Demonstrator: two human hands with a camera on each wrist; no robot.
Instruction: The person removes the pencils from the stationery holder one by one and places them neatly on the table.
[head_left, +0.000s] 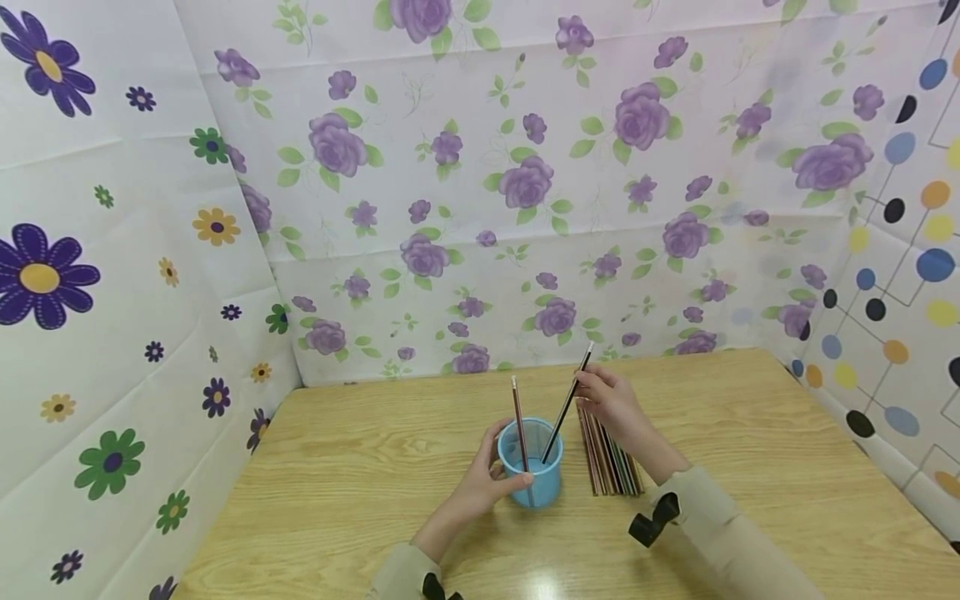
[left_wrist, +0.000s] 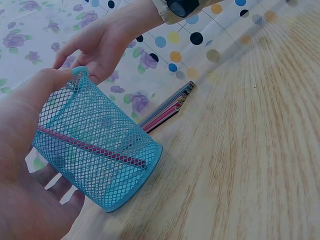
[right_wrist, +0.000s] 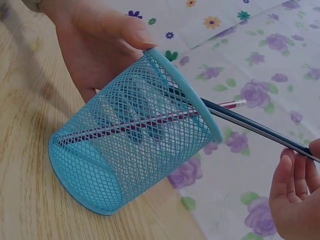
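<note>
We steady the mesh cup point(head_left: 531, 473) with our left hand point(head_left: 480, 487) gripping it, so our right hand point(head_left: 611, 400), pinching the dark pencil point(head_left: 566, 404), slides it in beside the red pencil point(head_left: 519, 417).

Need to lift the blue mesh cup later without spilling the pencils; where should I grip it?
Grip the blue mesh cup round its side wall below the rim, coming from the left as the left hand does; two pencils lean out the open top, and the loose pencils crowd its right.

Turquoise mesh cup point(head_left: 531, 473), pale wood-grain table point(head_left: 360, 467) — purple-rose backdrop point(head_left: 525, 183)
</note>
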